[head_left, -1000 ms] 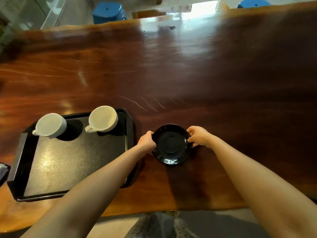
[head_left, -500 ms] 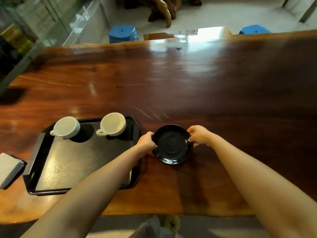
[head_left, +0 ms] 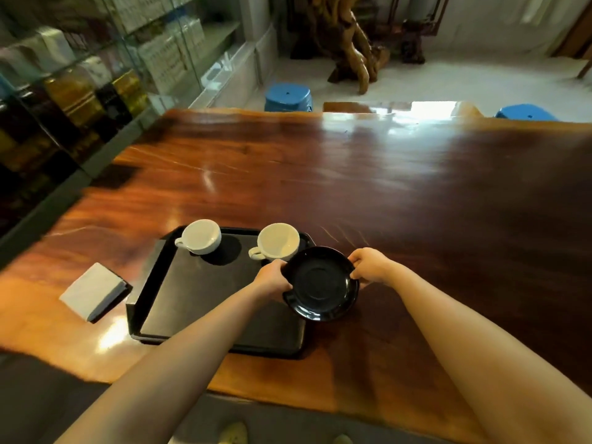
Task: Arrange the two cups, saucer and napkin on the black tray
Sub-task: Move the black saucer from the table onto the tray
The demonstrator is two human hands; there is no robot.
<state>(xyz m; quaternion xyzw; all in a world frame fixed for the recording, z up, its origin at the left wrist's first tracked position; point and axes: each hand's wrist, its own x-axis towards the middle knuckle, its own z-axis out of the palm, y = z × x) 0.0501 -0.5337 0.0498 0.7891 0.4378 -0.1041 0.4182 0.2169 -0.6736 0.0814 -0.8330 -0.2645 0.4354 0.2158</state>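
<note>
Saucer: the black saucer (head_left: 321, 283) sits between the two hands, gripped at opposite edges, tilted a little, its left part over the right rim of the tray and its right part over the bare wood; whether it touches the tray rim cannot be told.
Left hand: the left hand (head_left: 272, 278) has its fingers clamped on the saucer's left edge, thumb over the rim.
Right hand: the right hand (head_left: 371, 267) has its fingers clamped on the saucer's right edge, curled over the rim.
Right cup: a white cup (head_left: 277, 241) stands upright on the far right corner of the tray, handle pointing left, just beyond the left hand and just beside the saucer's far-left edge.
Left cup: a second white cup (head_left: 201, 236) stands upright at the far left corner of the tray, handle to the left, well apart from the hands.
Tray: the black tray (head_left: 205, 302) lies on the surface with its near and middle area bare.
Napkin: a folded white napkin (head_left: 91, 291) lies on the surface just beside the tray's left rim, off the tray.
Surface: a polished reddish-brown wooden surface (head_left: 416, 203).
Beyond: two blue stools (head_left: 288, 97) stand past the far edge.
</note>
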